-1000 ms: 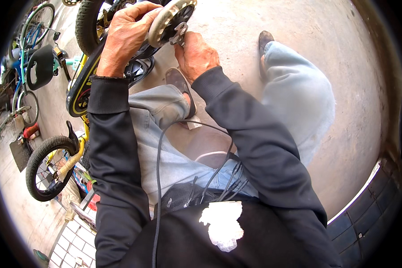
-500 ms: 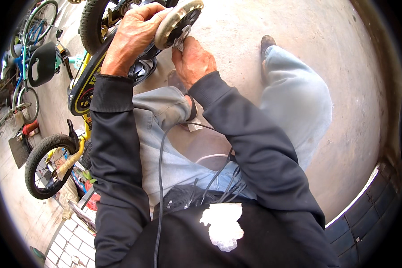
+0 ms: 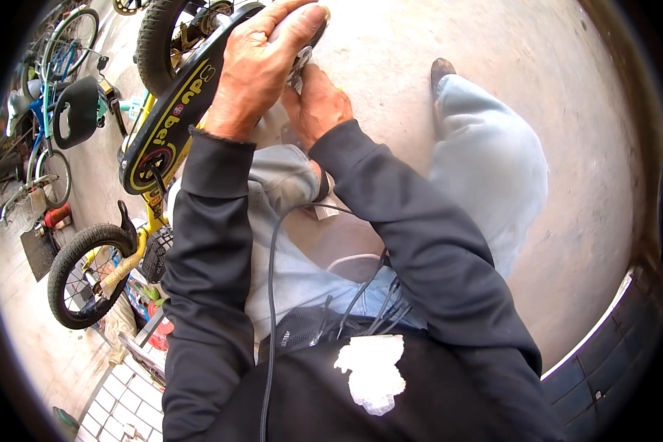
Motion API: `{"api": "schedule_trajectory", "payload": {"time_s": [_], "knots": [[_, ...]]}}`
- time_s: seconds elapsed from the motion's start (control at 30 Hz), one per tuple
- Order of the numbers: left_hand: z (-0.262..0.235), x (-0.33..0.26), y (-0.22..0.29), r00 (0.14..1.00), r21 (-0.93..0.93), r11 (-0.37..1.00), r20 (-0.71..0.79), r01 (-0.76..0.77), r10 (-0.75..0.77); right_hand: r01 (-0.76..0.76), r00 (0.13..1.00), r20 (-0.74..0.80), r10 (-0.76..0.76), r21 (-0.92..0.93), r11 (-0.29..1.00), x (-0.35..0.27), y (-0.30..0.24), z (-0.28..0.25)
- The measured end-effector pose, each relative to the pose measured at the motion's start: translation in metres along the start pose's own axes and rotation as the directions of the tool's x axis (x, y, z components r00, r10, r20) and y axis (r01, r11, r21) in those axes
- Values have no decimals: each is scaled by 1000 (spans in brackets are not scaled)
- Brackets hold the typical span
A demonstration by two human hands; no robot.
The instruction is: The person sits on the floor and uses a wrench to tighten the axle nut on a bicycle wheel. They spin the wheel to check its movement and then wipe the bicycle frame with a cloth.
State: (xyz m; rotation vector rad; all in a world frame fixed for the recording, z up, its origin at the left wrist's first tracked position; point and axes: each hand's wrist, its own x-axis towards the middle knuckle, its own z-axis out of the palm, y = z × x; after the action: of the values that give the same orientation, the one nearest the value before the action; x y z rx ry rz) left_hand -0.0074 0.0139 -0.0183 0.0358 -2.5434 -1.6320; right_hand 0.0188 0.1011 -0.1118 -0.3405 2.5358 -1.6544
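Observation:
My left hand (image 3: 261, 62) is closed around a small training wheel (image 3: 319, 34), covering most of it; only a dark part shows past the fingers. Just below, my right hand (image 3: 320, 103) pinches a shiny metal bracket (image 3: 300, 65) at the wheel's hub. Its fingertips are partly hidden. Beside my left wrist lies a yellow child's bicycle, its black chain guard (image 3: 171, 121) facing up. The bicycle's thick rear tyre (image 3: 155, 48) is above the guard, and its front wheel (image 3: 88, 276) is at the left.
Other bicycles (image 3: 55, 81) stand at the far left, near a red-handled tool (image 3: 56, 214). A black cable (image 3: 271, 295) runs across my lap. My legs (image 3: 486, 158) are spread on the concrete floor (image 3: 597, 184). Dark tiles (image 3: 597, 368) edge the lower right.
My left hand has moved right and over the small wheel, hiding its pale rim. More of the chain guard shows. My right hand stays nearly in place at the metal bracket.

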Motion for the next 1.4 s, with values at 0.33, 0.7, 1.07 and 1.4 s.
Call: {"api": "schedule_trajectory", "payload": {"time_s": [0.33, 0.7, 1.07, 1.4], "knots": [[6, 1, -5, 998, -63, 997, -58, -37, 33, -108, 992, 73, 101, 95, 990, 3, 0, -2], [8, 4, -19, 986, -39, 991, -114, -129, 124, -200, 970, 155, 188, 72, 977, 4, -10, -11], [5, -1, -25, 979, 67, 990, -154, -122, 131, -460, 872, -10, 489, 322, 828, 22, 50, 3], [-36, -99, -42, 985, 657, 754, -129, -1, 114, -395, 894, 128, 429, 679, 619, 31, -24, -66]]}}
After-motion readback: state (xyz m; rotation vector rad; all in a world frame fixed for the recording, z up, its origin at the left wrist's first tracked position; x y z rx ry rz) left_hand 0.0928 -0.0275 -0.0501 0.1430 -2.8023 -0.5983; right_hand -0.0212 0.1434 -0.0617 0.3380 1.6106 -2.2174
